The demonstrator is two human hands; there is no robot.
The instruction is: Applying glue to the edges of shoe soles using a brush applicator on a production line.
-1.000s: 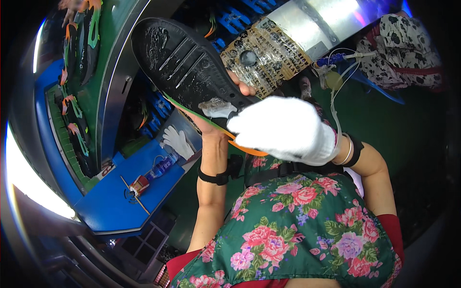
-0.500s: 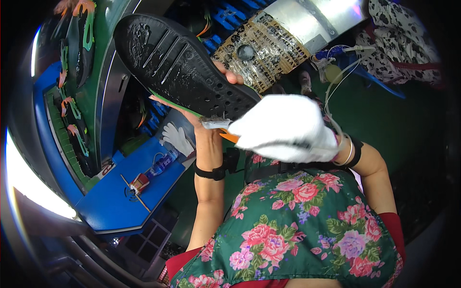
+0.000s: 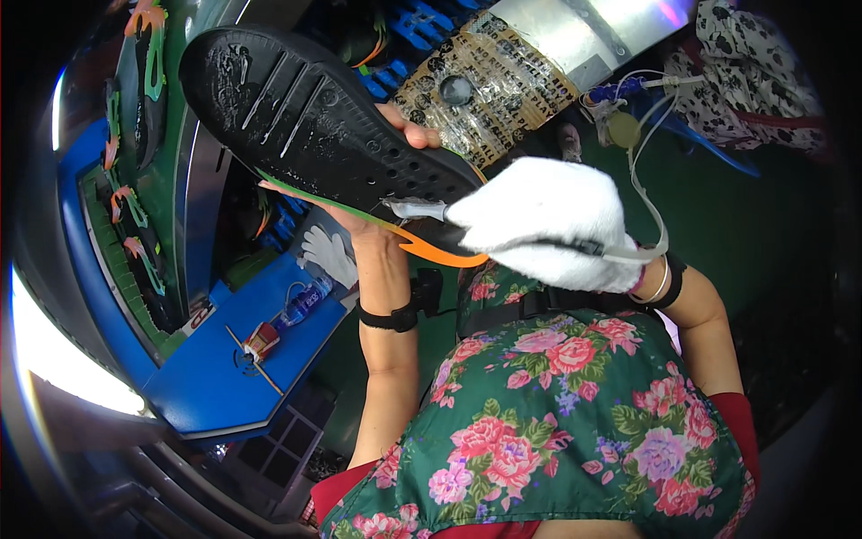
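Observation:
A black shoe sole with a green and orange rim lies tilted across my left hand. That hand is bare and closed round it, fingers over the far edge and the palm side under the near edge. Ridges, small holes and shiny wet streaks mark the sole's face. Over my right hand is a white fabric glove, closed on a pale brush, whose tip rests on the sole close to the holes. A clear tube runs from the glove. The glove hides my right fingers and part of the sole's end.
Beyond the sole stands a metal housing with taped cardboard. On the blue table at left are a bottle, a red-and-white roll and a white glove. More soles line the far left. Spotted fabric hangs at right.
The sole and my left hand have shifted slightly left. The brush has moved from the sole's near edge inward toward the holes, and the gloved hand has turned a little.

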